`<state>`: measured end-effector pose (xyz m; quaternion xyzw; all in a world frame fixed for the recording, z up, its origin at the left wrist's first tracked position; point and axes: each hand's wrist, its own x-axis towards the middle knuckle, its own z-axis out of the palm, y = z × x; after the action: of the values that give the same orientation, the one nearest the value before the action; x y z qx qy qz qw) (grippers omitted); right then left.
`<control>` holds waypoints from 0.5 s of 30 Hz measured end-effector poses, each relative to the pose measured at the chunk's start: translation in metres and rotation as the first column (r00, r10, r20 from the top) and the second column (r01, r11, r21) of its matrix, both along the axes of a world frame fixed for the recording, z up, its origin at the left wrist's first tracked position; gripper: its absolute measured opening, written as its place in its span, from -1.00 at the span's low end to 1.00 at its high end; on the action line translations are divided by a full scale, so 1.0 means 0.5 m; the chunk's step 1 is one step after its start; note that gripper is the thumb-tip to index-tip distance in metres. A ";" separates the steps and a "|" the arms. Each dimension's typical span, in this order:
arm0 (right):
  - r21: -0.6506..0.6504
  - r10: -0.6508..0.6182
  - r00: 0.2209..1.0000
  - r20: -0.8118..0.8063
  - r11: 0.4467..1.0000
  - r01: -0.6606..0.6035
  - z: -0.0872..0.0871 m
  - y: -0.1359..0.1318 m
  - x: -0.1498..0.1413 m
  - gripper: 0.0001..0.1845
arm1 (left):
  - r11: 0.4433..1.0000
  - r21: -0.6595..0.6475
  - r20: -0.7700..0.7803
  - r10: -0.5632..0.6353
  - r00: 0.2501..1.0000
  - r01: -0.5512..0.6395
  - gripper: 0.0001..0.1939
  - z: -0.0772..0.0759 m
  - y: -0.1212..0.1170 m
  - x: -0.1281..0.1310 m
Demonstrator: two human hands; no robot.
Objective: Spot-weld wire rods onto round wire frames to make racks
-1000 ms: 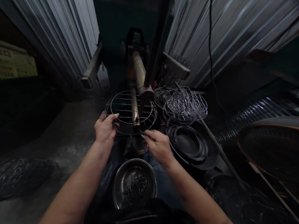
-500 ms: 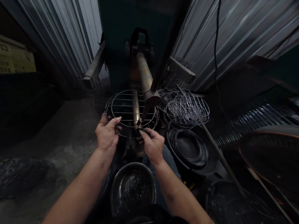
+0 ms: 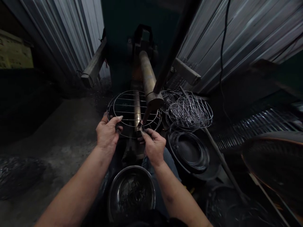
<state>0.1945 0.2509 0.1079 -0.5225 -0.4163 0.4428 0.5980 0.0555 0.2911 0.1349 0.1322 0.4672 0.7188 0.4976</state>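
My left hand is closed on the left rim of a round wire grill rack, its thumb on top and fingers beneath. The rack lies roughly level, with two rings and parallel cross wires. My right hand pinches at the rack's near edge; what lies between its fingertips is too small and hidden to make out. Just above those fingertips, the tip of a dark slanted rod below the thick upper metal cylinder meets the rack. A lower brass-coloured bar passes under the wires.
A steel bowl with small wire pieces sits by my lap. To the right are piled wire racks and a wire coil in a dark pan. Wooden beams flank the machine; a large round-rimmed object stands far right.
My right hand has shifted left along the rack's near edge to beneath the rod tip, then stayed there. The left hand keeps its hold. The view has moved slightly.
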 end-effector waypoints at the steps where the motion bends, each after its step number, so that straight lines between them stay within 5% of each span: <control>1: 0.000 0.000 1.000 0.001 1.000 0.000 0.003 0.002 0.000 -0.77 | 1.000 -0.007 0.000 -0.001 1.000 0.001 -0.56 0.000 0.003 -0.001; 9: -0.009 0.037 0.997 0.067 0.999 -0.036 0.004 0.017 0.001 -0.75 | 0.998 -0.054 -0.003 -0.014 1.000 0.013 -0.58 -0.006 0.019 -0.011; 15: 0.065 0.030 0.936 0.351 0.996 -0.057 -0.021 0.002 0.022 -0.76 | 0.996 -0.092 0.016 0.006 1.000 -0.005 -0.57 -0.011 0.025 -0.009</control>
<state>0.2054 0.2518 0.0971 -0.5609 -0.5434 0.3403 0.5236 0.0508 0.3038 0.1295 0.1021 0.4961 0.6989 0.5050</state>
